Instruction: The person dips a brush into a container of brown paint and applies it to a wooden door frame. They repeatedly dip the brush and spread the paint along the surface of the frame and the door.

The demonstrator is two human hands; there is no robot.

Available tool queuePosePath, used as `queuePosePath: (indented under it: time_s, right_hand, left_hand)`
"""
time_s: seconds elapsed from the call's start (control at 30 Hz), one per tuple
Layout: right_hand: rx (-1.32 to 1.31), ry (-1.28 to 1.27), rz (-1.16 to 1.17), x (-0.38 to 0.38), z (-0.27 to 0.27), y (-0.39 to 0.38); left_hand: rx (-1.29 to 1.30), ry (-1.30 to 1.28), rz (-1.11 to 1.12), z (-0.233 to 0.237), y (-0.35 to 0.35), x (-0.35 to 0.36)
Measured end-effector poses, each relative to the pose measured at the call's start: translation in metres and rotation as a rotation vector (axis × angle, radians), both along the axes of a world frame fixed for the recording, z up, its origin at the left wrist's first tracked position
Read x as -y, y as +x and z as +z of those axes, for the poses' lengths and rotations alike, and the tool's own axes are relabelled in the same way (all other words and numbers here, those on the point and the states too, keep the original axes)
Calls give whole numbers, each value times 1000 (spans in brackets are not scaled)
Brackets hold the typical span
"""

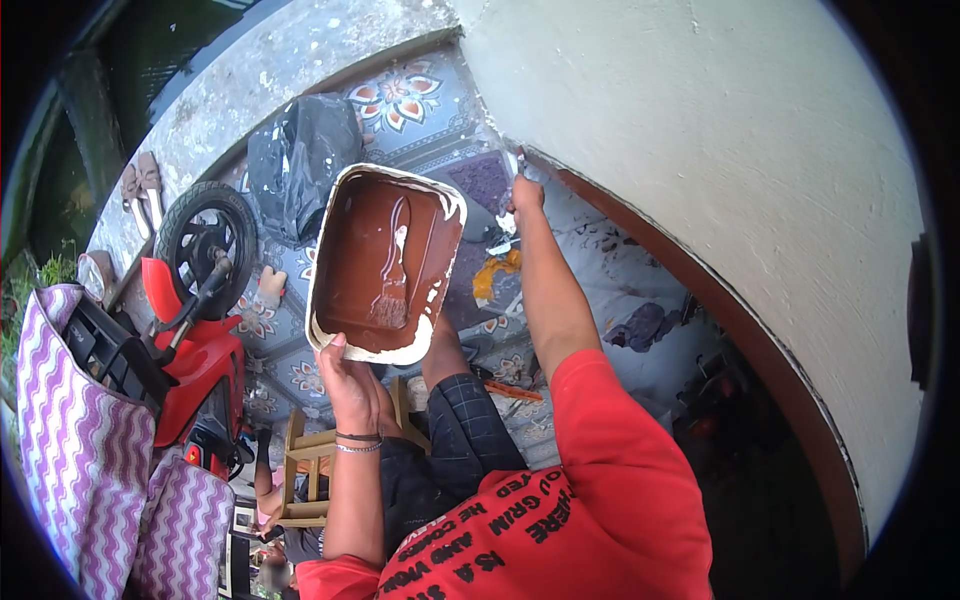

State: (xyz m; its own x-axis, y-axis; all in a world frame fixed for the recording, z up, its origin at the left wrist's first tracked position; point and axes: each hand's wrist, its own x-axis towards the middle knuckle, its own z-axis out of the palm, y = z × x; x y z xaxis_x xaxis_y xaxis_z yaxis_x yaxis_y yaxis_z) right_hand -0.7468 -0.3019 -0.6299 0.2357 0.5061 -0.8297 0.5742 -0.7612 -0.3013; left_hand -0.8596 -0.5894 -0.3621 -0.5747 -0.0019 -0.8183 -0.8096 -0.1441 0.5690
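Observation:
My left hand (352, 388) grips the lower rim of a white-edged paint tray (335, 240) with brown paint in it. A paintbrush coated in brown (392, 290) lies inside the tray, its handle pointing up. On the other side, my right arm is stretched out to the wall's lower edge. There my right hand (527, 198) is closed around a slim tool, seemingly a small paintbrush (520, 160), its tip at the corner of the wall. A brown painted band (640, 235) runs along the wall's edge.
A red motorbike (200, 370) stands at the left, partly under a purple wavy cloth (80, 400). A black plastic bag (300, 160) lies on the patterned tiles. Sandals (142, 190) rest on the ledge. A wooden stool (305, 470), another person, a yellow cloth (497, 275) and a dark rag (640, 327) are nearby.

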Motion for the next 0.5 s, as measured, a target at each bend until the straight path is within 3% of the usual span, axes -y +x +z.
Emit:
queuePosePath:
  time_s: [0.5]
  right_hand:
    - [-97,111,-226,5,56,-1]
  left_hand:
    - [28,77,22,27,-12,2]
